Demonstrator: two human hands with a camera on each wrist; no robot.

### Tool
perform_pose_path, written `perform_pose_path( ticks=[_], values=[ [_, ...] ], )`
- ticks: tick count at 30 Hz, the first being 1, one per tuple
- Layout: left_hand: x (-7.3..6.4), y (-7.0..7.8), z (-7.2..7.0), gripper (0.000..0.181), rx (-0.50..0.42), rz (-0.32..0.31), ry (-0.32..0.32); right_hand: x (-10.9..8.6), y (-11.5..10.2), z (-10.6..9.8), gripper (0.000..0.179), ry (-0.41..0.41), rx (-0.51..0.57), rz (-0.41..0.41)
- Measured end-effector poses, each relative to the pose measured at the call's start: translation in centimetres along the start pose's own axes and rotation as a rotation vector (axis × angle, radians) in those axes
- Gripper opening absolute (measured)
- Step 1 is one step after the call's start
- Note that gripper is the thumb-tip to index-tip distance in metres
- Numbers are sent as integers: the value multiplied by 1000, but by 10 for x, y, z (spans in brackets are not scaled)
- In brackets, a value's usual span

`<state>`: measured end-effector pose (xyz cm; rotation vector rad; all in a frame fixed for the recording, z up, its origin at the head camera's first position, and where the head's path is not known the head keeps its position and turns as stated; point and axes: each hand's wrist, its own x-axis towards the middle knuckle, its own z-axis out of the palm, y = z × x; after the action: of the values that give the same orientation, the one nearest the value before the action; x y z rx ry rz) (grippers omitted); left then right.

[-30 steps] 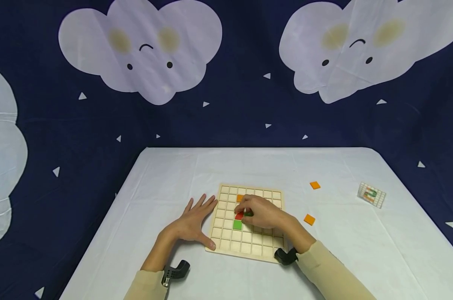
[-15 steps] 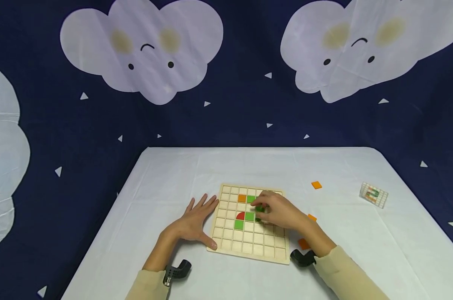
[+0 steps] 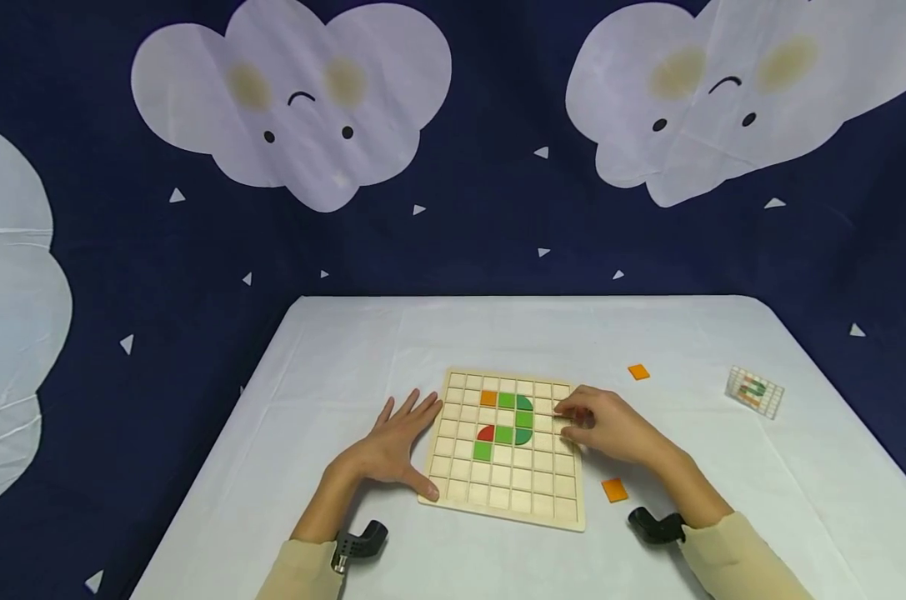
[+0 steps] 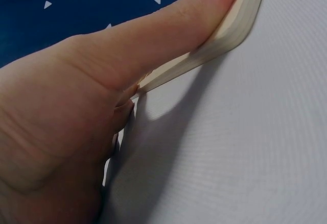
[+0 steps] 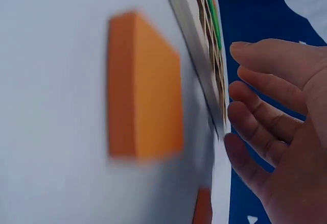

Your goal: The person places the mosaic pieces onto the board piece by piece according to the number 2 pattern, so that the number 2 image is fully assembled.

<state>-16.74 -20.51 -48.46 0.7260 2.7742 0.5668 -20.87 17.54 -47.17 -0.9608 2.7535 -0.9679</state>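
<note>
A light wooden grid board (image 3: 544,505) lies on the table. It carries an orange square (image 3: 488,398), several green squares, two dark green quarter-circles, the lower one (image 3: 523,436) included, and a red quarter-circle (image 3: 486,433). My left hand (image 3: 381,450) is spread at the board's left side, its thumb on the near left corner. In the left wrist view, the thumb (image 4: 153,35) presses on the board's rim. My right hand (image 3: 613,427) hovers over the board's right edge. Its fingers are loosely bent and hold nothing, as the right wrist view shows.
Right of the board, one orange tile (image 3: 614,490) lies near and another (image 3: 638,372) farther back. A small clear gridded pattern card (image 3: 755,392) stands at the far right. Close to the right wrist camera is an orange tile (image 5: 148,89). Behind the table hangs a cloud-print cloth (image 3: 437,250).
My right hand has moved rightward from the board's middle to its right edge, uncovering green and dark green tiles. My left hand keeps its place at the left side.
</note>
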Motion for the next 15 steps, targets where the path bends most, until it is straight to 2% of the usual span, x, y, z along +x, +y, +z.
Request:
perform_pose_path(
  ticks=[8, 15],
  values=[
    [-1, 1, -2, 143, 3, -20, -6, -18, 14, -6, 30, 7, -40, 65],
    [-2, 2, -1, 143, -3, -19, -9, -31, 20, -16, 39, 37, -126, 138]
  ],
)
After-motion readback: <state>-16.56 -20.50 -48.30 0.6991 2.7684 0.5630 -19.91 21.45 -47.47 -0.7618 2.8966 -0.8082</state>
